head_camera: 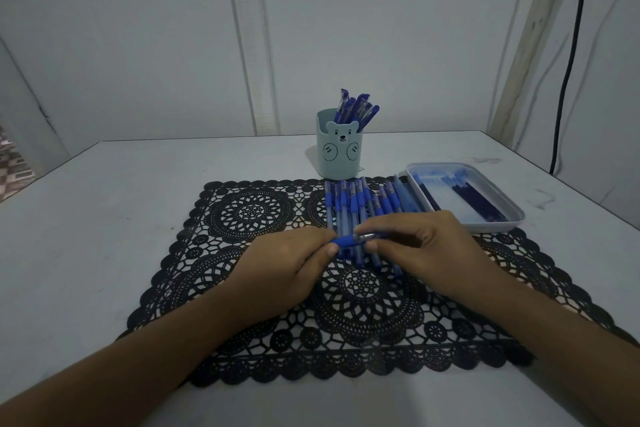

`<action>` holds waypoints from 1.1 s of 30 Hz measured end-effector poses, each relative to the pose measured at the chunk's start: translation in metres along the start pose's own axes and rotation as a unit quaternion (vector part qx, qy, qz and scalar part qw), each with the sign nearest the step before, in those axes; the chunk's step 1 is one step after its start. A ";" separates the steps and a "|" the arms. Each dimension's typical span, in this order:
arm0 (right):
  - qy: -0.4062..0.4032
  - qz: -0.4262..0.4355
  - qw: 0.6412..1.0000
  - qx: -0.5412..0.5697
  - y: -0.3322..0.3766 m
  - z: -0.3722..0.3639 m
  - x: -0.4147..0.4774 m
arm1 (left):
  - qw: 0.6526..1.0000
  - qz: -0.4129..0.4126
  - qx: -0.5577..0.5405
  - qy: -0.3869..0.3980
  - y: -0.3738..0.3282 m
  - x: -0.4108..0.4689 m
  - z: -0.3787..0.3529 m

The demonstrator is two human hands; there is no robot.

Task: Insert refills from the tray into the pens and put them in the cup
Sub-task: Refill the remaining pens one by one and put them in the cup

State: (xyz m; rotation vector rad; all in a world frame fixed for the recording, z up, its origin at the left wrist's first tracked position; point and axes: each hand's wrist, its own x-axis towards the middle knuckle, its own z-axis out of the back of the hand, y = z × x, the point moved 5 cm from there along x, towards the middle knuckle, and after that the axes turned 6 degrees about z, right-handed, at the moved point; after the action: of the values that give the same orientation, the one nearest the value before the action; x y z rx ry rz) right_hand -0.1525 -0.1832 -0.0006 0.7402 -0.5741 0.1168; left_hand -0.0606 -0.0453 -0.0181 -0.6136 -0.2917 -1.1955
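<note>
A blue pen (pixel 355 239) lies crosswise between my two hands, just above a row of several blue pens (pixel 360 208) laid out on the black lace mat (pixel 277 340). My left hand (pixel 287 270) pinches its blue grip end. My right hand (pixel 422 246) pinches the clear barrel end. Behind the row stands a light blue bear cup (pixel 337 152) with several blue pens (pixel 356 111) upright in it. To the right is a pale tray (pixel 512 215) with dark refills (pixel 478 201) lying inside.
The white table (pixel 104 218) ends at a wall behind the cup. A black cable (pixel 568 62) hangs down the wall at the right. The tray overlaps the mat's right corner.
</note>
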 end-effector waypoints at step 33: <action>0.108 -0.004 0.968 -0.226 -0.046 -0.018 0.010 | 0.932 0.277 -0.122 -0.200 0.067 0.205 0.055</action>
State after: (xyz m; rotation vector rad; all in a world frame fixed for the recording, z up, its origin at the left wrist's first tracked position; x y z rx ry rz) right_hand -0.1229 -0.2062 -0.0336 0.2807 -0.3683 0.0542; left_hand 0.0807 -0.1568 0.1137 -1.0803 -0.2859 -0.5556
